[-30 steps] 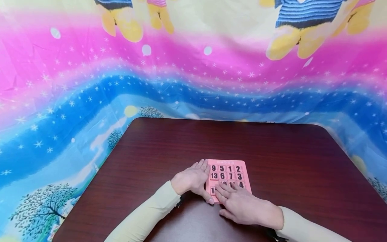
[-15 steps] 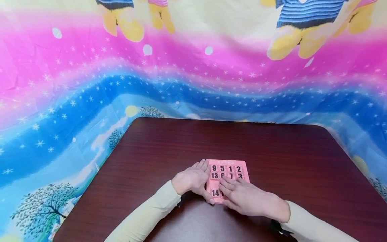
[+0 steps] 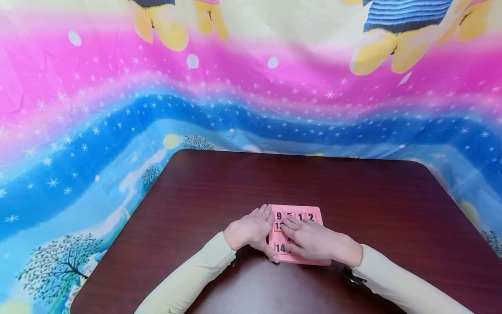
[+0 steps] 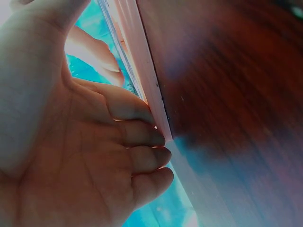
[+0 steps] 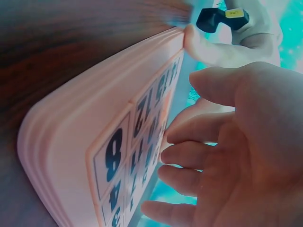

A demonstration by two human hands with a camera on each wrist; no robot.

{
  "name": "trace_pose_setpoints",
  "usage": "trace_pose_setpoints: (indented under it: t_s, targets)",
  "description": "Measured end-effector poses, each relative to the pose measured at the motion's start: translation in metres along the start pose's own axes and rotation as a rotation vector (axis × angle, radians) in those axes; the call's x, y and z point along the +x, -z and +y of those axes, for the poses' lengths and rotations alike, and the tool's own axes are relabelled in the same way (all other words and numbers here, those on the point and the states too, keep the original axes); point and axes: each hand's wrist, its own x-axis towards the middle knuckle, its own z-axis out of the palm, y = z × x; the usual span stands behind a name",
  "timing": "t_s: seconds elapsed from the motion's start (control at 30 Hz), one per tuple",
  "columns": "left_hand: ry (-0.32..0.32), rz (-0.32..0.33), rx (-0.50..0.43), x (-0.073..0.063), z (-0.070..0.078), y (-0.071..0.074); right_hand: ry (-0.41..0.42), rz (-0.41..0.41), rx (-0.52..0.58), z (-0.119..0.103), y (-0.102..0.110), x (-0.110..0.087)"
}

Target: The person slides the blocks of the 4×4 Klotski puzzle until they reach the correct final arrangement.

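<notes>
The pink number sliding puzzle [image 3: 313, 209] lies on the worktop [image 3: 219, 187], beneath the right grip [image 3: 313, 240], loosely extended; the left grip [image 3: 250, 229], fingers outstretched, touches the puzzle's left edge.

The right hand [image 3: 315, 240] (head view) hides tiles [image 3: 280, 248] partly.

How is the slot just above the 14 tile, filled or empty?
Empty: in the head view, the slot shows bare pink between the 14 tile and the upper tile, which the right hand partly covers.
</notes>
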Motion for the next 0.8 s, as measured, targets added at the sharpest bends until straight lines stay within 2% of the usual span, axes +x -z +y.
trace_pose_setpoints:
  t_s: [0.5, 0.8]
  targets:
    - [-0.003, 0.007, -0.013, -0.0011, 0.0, 0.0009, -0.055, -0.022, -0.014, -0.0005, -0.0044, 0.0047]
    - [0.007, -0.001, -0.03, 0.0011, -0.0005, -0.0012, -0.008, 0.015, -0.048, -0.0053, -0.0091, 0.0]
